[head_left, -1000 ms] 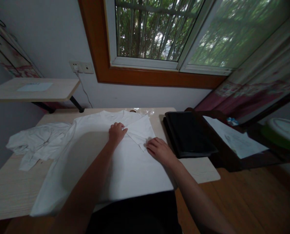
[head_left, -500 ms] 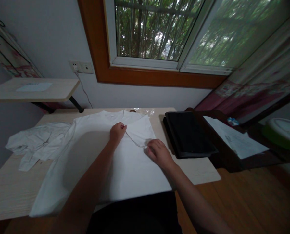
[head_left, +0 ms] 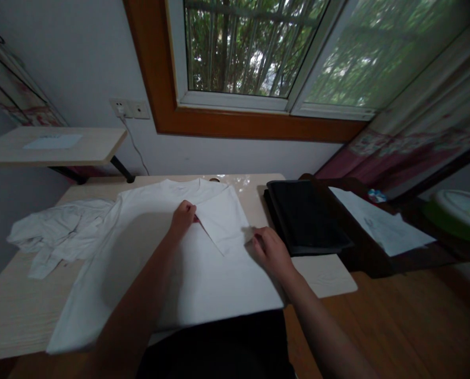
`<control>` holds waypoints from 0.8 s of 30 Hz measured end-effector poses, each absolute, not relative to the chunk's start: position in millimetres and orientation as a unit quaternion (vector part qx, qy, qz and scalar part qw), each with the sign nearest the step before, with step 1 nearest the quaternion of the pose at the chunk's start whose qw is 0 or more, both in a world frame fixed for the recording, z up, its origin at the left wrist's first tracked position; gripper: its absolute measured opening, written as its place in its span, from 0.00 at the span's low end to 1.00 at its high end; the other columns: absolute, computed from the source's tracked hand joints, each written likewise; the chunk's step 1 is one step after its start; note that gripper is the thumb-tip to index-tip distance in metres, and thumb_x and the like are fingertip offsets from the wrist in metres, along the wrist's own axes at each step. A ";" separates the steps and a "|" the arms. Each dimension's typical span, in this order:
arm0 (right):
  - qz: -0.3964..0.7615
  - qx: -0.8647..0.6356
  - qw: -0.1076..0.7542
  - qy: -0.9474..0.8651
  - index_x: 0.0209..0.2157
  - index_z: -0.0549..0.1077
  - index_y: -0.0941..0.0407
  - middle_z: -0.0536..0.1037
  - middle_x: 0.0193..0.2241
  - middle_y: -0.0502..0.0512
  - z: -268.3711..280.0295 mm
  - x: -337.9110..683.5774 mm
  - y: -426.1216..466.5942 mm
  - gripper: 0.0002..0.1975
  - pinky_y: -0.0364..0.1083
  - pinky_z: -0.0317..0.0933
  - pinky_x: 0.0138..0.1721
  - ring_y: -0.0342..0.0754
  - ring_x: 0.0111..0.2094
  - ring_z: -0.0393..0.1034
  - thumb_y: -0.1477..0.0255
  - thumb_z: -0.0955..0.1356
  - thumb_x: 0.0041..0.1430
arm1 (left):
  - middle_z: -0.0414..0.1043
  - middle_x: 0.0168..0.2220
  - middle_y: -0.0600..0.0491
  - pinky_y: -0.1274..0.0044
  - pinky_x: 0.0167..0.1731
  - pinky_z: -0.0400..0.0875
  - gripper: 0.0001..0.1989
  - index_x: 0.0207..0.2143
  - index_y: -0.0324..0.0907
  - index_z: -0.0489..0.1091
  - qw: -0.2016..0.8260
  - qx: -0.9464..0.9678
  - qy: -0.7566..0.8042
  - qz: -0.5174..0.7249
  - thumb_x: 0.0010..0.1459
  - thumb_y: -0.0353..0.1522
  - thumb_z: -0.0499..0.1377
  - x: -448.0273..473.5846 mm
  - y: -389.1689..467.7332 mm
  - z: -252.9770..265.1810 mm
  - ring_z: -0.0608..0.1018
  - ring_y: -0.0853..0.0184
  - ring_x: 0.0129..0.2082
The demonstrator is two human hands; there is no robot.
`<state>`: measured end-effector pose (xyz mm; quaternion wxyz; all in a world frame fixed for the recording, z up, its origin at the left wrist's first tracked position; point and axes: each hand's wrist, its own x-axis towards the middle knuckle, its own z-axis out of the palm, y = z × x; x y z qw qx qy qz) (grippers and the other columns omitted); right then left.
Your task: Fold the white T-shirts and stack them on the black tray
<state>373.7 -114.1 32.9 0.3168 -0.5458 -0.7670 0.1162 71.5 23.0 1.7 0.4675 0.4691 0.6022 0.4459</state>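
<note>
Since the earlier frame, the left hand (head_left: 182,216) had edged left and the right hand (head_left: 273,250) right, leaving the edge of the sleeve flap (head_left: 219,216) straighter. On my remote feed, the desk (head_left: 13,316) carried the white shirt (head_left: 203,284), spread from near its far edge to its near edge; a crumpled white cloth (head_left: 61,226) toward the left edge; a black folder (head_left: 308,213) by the right. Left fingers pinched the flap; I couldn't tell whether the curled right fingers gripped fabric. I judged that the hem, close to the lap (head_left: 215,350), could snag and drag everything askew, while a hard left pull might pucker the flap.
</note>
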 end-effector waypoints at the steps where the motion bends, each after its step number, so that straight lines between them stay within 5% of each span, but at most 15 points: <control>1: 0.114 -0.549 0.324 -0.762 0.49 0.72 0.52 0.75 0.45 0.61 31.2 377.0 -113.4 0.12 0.57 0.66 0.53 0.58 0.48 0.71 0.73 0.65 0.64 | 0.71 0.26 0.58 0.72 0.31 0.79 0.06 0.32 0.46 0.64 0.470 0.467 0.604 0.443 0.56 0.37 0.58 67.4 21.5 0.1 0.79 0.67 0.27; 6: 0.146 -0.553 0.330 -0.751 0.55 0.69 0.53 0.72 0.50 0.61 17.4 388.8 -109.6 0.21 0.57 0.66 0.55 0.57 0.51 0.70 0.76 0.66 0.59 | 0.71 0.26 0.58 0.72 0.31 0.80 0.06 0.32 0.46 0.62 0.500 0.452 0.592 0.442 0.59 0.36 0.57 60.3 14.1 -1.5 0.79 0.67 0.27; 17: 0.178 -0.627 0.315 -0.689 0.41 0.75 0.53 0.78 0.35 0.52 14.8 382.5 -103.8 0.07 0.48 0.66 0.39 0.50 0.34 0.72 0.71 0.65 0.62 | 0.70 0.28 0.59 0.75 0.31 0.80 0.05 0.36 0.45 0.61 0.525 0.403 0.584 0.470 0.63 0.35 0.55 67.3 10.2 5.4 0.79 0.71 0.26; 24: 0.028 -0.616 0.235 -0.751 0.54 0.74 0.54 0.76 0.44 0.60 18.7 380.7 -108.5 0.17 0.54 0.67 0.50 0.57 0.47 0.71 0.73 0.67 0.64 | 0.69 0.27 0.60 0.77 0.28 0.78 0.06 0.38 0.44 0.62 0.494 0.437 0.610 0.439 0.62 0.32 0.58 61.1 11.8 -0.5 0.78 0.71 0.23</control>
